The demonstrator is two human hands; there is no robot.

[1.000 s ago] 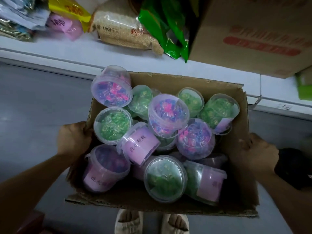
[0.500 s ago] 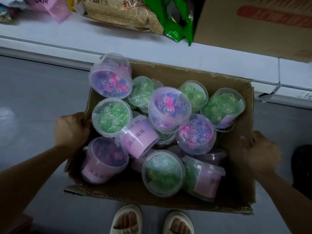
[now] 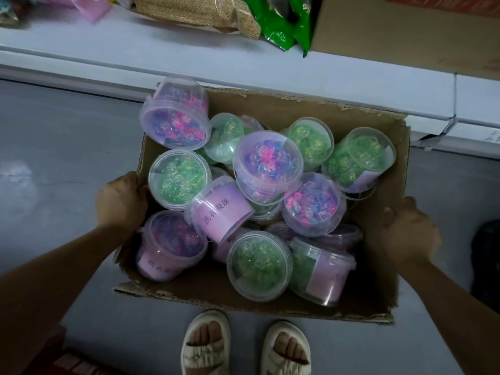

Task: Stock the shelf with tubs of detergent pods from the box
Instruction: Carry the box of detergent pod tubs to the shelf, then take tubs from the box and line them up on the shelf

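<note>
An open cardboard box [image 3: 303,106] hangs in front of me above the floor, full of several clear tubs of detergent pods. Some tubs hold green pods [image 3: 180,180], others pink and blue pods [image 3: 267,162], and one tub lies on its side showing a purple label [image 3: 220,212]. One pink tub [image 3: 176,120] pokes over the box's far left corner. My left hand [image 3: 121,201] grips the box's left wall. My right hand [image 3: 408,231] grips its right wall. The white shelf [image 3: 135,47] runs just beyond the box.
On the shelf lie a woven rice sack [image 3: 194,12], green bags [image 3: 281,23], a pink packet [image 3: 92,6] and a large cardboard carton [image 3: 405,31]. Grey floor spreads to the left. My sandalled feet [image 3: 246,345] stand below the box. A dark object [image 3: 485,253] sits at the right edge.
The box, held in both hands, has come lower and closer to the shelf's edge, and the shelf goods have slid up and out of the top of the view.
</note>
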